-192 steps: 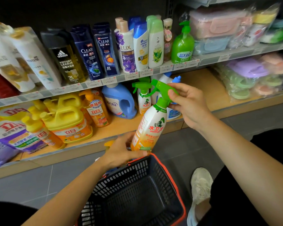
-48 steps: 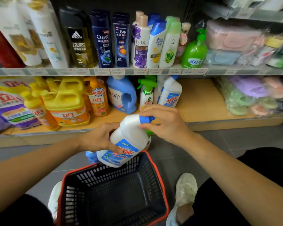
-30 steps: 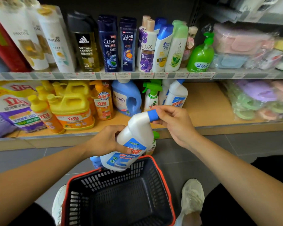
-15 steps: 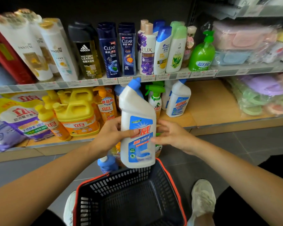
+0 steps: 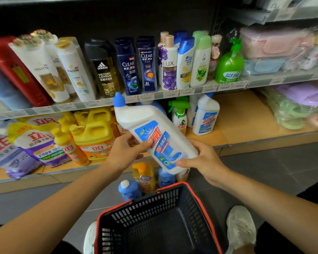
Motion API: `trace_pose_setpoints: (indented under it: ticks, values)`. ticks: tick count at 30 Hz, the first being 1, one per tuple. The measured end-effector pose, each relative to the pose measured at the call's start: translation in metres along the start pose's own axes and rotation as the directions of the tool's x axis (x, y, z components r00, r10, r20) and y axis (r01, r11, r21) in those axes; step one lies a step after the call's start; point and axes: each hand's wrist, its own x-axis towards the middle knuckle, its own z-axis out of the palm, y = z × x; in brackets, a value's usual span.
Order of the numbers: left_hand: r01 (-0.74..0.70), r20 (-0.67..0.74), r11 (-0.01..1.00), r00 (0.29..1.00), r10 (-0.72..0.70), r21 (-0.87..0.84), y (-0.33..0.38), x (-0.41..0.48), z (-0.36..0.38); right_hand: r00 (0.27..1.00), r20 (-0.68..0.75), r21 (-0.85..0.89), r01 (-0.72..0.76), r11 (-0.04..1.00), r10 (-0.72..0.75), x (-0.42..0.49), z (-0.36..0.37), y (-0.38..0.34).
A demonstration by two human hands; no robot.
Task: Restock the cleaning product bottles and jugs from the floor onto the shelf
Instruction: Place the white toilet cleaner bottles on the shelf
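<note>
Stocked wooden lower shelf (image 5: 246, 123) spans mid-frame. At centre, a white blue-capped bottle (image 5: 147, 125) is held before it, tilted, cap toward upper left; left hand (image 5: 125, 153) grips its side, right hand (image 5: 203, 159) clasps its base. Lower centre: more bottles (image 5: 144, 177) on the floor (image 5: 264, 171) by a black basket (image 5: 173, 197)

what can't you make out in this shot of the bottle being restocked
All in the head view:
- Floor bottles: bases hidden by the basket; the count is unclear, since the white bottle covers most of the rightmost one.
- Blue jug on the lower shelf: mostly behind the white bottle.
- Price tags: too blurred to read.
- Red pack at the left edge: blurred.
</note>
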Motion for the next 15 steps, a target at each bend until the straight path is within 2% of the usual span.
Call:
trace_pose_setpoints:
  ticks: [2, 3, 5, 7, 9, 11, 15]
  values:
    - [0.089, -0.086, 0.979, 0.993, -0.075, 0.182, -0.005, -0.004, 0.000, 0.996, -0.074, -0.050, 0.053, 0.997, -0.056, 0.004, -0.005, -0.010]
    - [0.082, -0.116, 0.949, 0.992, -0.049, 0.304, -0.008, -0.006, 0.000, 0.991, -0.112, -0.082, 0.067, 0.994, -0.076, 0.006, -0.007, -0.015]
    - [-0.018, -0.141, 0.863, 0.985, 0.103, 0.505, -0.011, -0.009, 0.000, 0.980, -0.146, -0.178, 0.107, 0.978, -0.134, 0.008, -0.012, -0.023]
    - [-0.138, -0.126, 0.818, 0.961, 0.247, 0.558, -0.008, -0.010, 0.001, 0.975, -0.104, -0.297, 0.157, 0.942, -0.195, 0.009, -0.013, -0.029]
    - [-0.274, -0.056, 0.763, 0.925, 0.375, 0.586, -0.005, -0.012, 0.002, 0.975, -0.056, -0.372, 0.178, 0.911, -0.214, 0.009, -0.012, -0.033]
    - [-0.367, 0.064, 0.670, 0.900, 0.430, 0.645, -0.005, -0.013, 0.004, 0.971, 0.002, -0.427, 0.219, 0.877, -0.241, 0.008, -0.008, -0.035]
    - [-0.434, 0.314, 0.571, 0.901, 0.301, 0.697, -0.009, -0.011, 0.009, 0.954, 0.121, -0.504, 0.296, 0.811, -0.274, 0.002, 0.004, -0.039]
